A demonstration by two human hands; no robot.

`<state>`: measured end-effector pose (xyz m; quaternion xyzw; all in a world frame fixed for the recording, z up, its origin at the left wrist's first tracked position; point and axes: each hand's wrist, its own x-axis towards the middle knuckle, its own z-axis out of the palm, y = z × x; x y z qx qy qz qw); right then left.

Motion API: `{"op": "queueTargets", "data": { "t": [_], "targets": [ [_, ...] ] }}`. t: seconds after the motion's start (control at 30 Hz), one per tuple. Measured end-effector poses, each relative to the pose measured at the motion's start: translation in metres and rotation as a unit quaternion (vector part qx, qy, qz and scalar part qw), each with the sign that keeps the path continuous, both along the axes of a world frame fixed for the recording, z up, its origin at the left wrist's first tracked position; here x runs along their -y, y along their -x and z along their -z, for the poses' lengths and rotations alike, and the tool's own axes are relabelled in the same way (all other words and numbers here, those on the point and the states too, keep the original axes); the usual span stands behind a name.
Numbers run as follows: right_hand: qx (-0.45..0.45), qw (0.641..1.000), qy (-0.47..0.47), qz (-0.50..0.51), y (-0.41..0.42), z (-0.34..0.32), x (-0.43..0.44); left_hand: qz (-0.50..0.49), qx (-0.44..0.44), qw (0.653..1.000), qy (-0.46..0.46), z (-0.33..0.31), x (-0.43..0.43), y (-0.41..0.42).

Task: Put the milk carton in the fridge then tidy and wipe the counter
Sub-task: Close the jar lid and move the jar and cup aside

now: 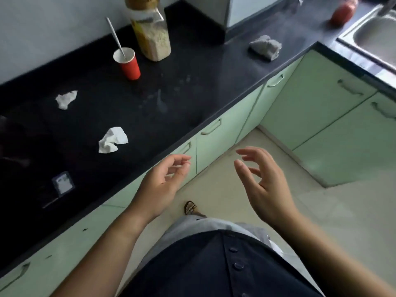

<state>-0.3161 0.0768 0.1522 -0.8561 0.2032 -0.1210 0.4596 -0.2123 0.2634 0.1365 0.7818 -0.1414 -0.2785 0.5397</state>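
The black counter (175, 67) runs from lower left to upper right. On it lie two crumpled white tissues (113, 139) (66, 99), a red paper cup (128, 63) with a spoon (115, 36) standing in it, and a grey cloth (265, 47) near the corner. A pale smear (160, 101) marks the counter's middle. My left hand (160, 185) hovers open off the counter's front edge, holding nothing. To its right, my right hand (261, 183) is open over the floor, fingers curled and apart. No milk carton is in view.
A clear jar of grain (152, 37) with a gold lid stands behind the cup. A red bottle (342, 12) lies near the steel sink (372, 37) at upper right. Green cabinet doors (220, 140) run below the counter. A small card (63, 182) lies at the left.
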Motion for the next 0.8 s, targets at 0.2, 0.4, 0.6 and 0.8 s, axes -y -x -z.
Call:
{"op": "queueTargets", "data": {
  "t": [0.2,0.4,0.6,0.8],
  "targets": [
    [-0.002,0.998,-0.012,-0.067,-0.095,0.004,0.017,-0.095,0.024,0.995,0.003,-0.006,0.006,-0.080],
    [0.008,0.995,-0.007,-0.099,-0.205,-0.002,0.046,-0.151,0.032,0.986,-0.065,0.005,0.018,-0.136],
    [0.024,0.977,0.069,-0.201,-0.352,-0.028,0.087,-0.190,0.129,0.959,-0.164,-0.005,0.042,-0.238],
    [0.050,0.959,0.098,-0.263,-0.490,-0.050,0.103,-0.220,0.194,0.925,-0.243,-0.018,0.056,-0.351]
  ]
}}
